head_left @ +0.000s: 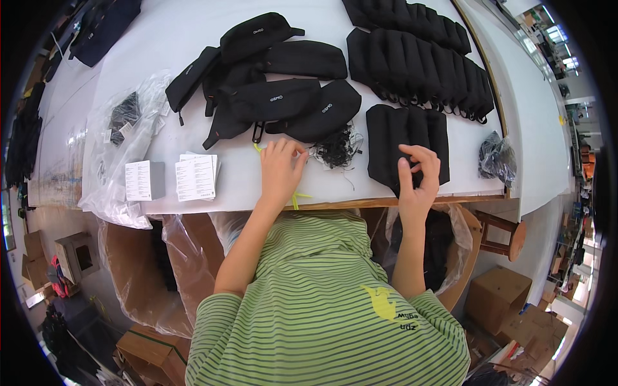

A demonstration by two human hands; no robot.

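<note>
My left hand is near the table's front edge, fingers bent down and close together. A thin yellow-green strip shows on either side of it; what lies under the fingers is hidden. Just beyond is a heap of black fabric pouches, some with a dark loop or zip end. Between my hands sits a tangle of black thread scraps. My right hand hovers at a short row of black pouches, its fingers curled and its thumb apart, with nothing visible in it.
Two stacks of white printed cards stand left, beside clear plastic bags. Rows of black pouches fill the far right. A bagged dark bundle lies at the right edge. Cardboard boxes and a wooden stool stand below.
</note>
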